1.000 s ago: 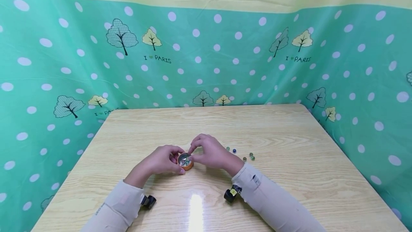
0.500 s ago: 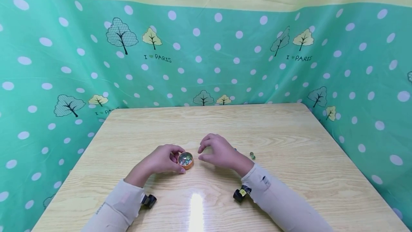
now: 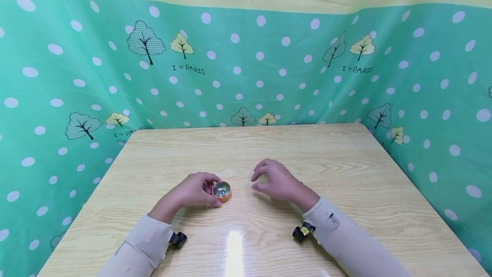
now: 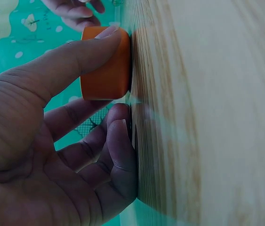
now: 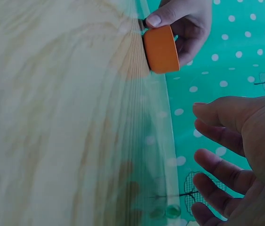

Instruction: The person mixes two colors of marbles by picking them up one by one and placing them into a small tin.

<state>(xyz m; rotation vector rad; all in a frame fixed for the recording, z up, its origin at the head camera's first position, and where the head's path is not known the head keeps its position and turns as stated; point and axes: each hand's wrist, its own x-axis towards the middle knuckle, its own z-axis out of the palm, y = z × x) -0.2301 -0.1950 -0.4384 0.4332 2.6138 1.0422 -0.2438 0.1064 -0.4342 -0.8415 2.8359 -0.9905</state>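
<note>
My left hand [image 3: 194,190] grips a small round orange container [image 3: 225,199] standing on the table, thumb on the near side and fingers round the back. Several glass marbles [image 3: 221,192] lie inside it. In the left wrist view the thumb presses on the orange wall [image 4: 106,70]. To the right, my right hand [image 3: 279,182] hovers over the table with loosely bent fingers and nothing between them. Below its fingers in the right wrist view, a green marble [image 5: 173,211] sits on the table; in the head view the hand and forearm mostly cover that spot.
The wooden table [image 3: 246,148] reaches back to a green dotted curtain [image 3: 246,54] that also runs along both sides. A bright light reflection [image 3: 234,251] shows on the near part of the tabletop.
My right hand has moved off the container's rim to the right, and its fingers have parted. It now hides the loose marbles seen earlier. My left hand and the container have stayed put.
</note>
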